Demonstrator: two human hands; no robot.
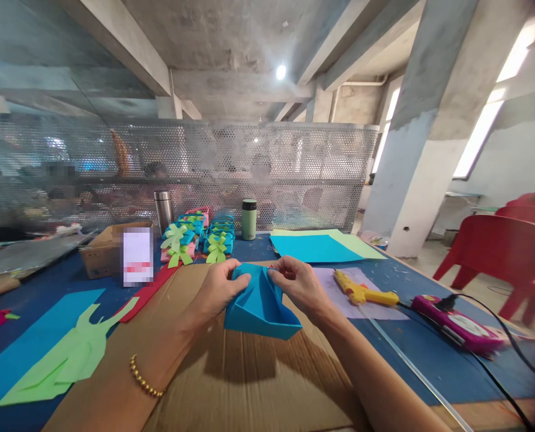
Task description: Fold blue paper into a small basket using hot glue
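Note:
A folded blue paper box (pixel 259 306) is held up over a brown cardboard sheet (pixel 231 378) in the middle of the table. My left hand (pixel 220 288) pinches its left top edge, fingers closed on the paper. My right hand (pixel 296 282) grips the right top edge the same way. A gold bead bracelet sits on my left wrist.
A yellow glue gun (pixel 361 293) and a pink power strip (pixel 456 324) with black cables lie at right. Blue and green paper sheets (pixel 316 245), finished blue boxes with green bows (pixel 204 237), a steel flask (pixel 163 210), a green cup (pixel 249 219) and a cardboard box (pixel 102 252) stand behind. Red chairs (pixel 501 252) at right.

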